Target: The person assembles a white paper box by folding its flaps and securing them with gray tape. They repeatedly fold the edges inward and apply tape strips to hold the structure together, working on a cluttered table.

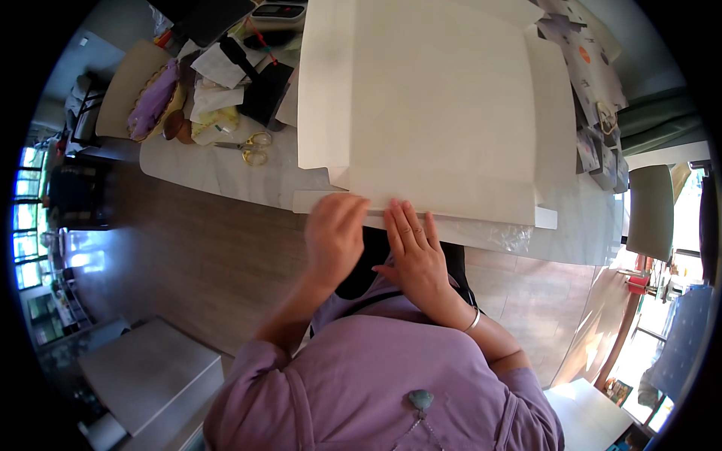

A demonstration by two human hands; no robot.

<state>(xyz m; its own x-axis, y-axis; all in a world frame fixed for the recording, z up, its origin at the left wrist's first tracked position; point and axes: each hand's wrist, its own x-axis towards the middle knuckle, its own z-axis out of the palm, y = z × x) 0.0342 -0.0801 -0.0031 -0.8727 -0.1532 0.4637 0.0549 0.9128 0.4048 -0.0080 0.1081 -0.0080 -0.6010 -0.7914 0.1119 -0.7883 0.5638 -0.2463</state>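
Note:
A large white flat cardboard box blank [444,105] lies unfolded on the table in front of me, with narrow flaps along its sides. My right hand [417,255] rests flat on the strip at its near edge, fingers stretched out and a ring and bangle showing. At the left part of that same edge is my left hand [335,237], its fingers bent and smeared by motion. Whether the left fingertips grip the cardboard is hidden. Under the near edge, clear plastic film [511,237] sticks out.
Gold-handled scissors [254,149] lie on the marble-patterned table [203,165] at the left. Beyond them are a black stand [267,94], papers and a basket with purple cloth [156,101]. Small grey boxes [605,169] sit at the right edge. A white box [150,368] stands lower left.

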